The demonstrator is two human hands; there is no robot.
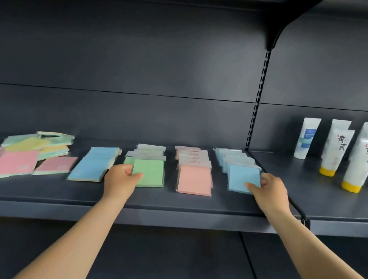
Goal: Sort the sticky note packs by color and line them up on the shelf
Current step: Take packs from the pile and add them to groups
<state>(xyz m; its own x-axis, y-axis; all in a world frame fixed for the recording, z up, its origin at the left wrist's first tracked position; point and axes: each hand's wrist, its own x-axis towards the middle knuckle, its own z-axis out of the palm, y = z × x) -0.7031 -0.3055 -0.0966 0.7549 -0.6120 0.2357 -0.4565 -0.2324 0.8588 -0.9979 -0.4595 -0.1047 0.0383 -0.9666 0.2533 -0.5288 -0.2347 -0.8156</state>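
On the dark shelf point(172, 202) lie rows of sticky note packs. My left hand point(120, 177) pinches the front green pack point(149, 173) of the green row by its left edge. My right hand point(271, 192) pinches the front blue pack point(243, 177) of the right blue row at its right corner. Between them lies a pink row with a front pink pack point(194, 181). Another blue row point(95, 164) lies left of the green one. At the far left sits an unsorted heap point(29, 153) of pink, yellow and green packs.
White tubes with yellow caps point(356, 160) stand on the neighbouring shelf section at the right, past the slotted upright point(257, 101). A lower shelf point(166, 261) shows under my arms. The shelf's front edge runs just below both wrists.
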